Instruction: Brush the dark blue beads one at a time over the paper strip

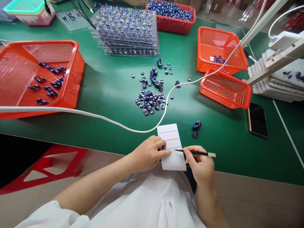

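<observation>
My left hand (150, 153) rests at the left edge of a white card (174, 163) printed with dark lines. Its fingers are closed on a small shiny dark-blue bead (163, 147), mostly hidden by them. Pinched in my right hand (200, 163) is a slim black pen-like tool (198, 153) with a pale rear end. The tool's fine tip points left and lies over the card, close to my left fingertips. Whether it touches the card I cannot tell. Beyond the card lies a loose pile of similar beads (152, 100), and a short row of beads (196, 125) sits to its right.
A white cable (123, 126) crosses the green table (106, 82). Orange baskets stand at left (79, 76) and right (201, 47), with a smaller orange basket (225, 88) near the right one. Stacked clear trays (128, 31) are at the back. A phone (257, 120) lies far right.
</observation>
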{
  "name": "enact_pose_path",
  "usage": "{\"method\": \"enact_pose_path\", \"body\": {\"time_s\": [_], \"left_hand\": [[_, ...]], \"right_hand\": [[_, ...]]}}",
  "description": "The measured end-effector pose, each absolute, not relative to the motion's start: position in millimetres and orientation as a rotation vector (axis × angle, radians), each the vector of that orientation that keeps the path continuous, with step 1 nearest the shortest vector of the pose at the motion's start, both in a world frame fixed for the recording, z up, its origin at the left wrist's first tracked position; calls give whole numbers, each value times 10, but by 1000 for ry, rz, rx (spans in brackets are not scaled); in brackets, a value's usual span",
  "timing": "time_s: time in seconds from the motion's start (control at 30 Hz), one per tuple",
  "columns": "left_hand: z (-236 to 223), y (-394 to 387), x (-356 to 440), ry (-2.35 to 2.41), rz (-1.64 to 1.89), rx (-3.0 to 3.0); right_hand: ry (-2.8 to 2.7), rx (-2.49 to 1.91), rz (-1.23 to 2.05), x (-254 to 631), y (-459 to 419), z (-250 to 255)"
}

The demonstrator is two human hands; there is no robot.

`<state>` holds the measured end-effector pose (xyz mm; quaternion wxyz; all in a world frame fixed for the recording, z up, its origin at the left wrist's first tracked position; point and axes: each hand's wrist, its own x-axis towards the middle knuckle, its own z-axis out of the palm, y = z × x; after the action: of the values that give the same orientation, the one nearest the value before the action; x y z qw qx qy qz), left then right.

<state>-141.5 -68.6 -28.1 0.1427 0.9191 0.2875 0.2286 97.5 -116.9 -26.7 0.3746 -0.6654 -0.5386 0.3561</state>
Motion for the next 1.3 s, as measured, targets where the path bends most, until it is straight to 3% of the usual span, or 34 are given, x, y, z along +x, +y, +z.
{"method": "enact_pose_path", "body": {"time_s": [0.77,1.3], "left_hand": [[-304,-674,-1414,833,705,2673],[-300,-672,-1408,812,764,2650]], "right_hand": [[-1113,-1603,1061,910,-1137,-163],[-1240,-1659,1038,938,-1101,-190]]}}
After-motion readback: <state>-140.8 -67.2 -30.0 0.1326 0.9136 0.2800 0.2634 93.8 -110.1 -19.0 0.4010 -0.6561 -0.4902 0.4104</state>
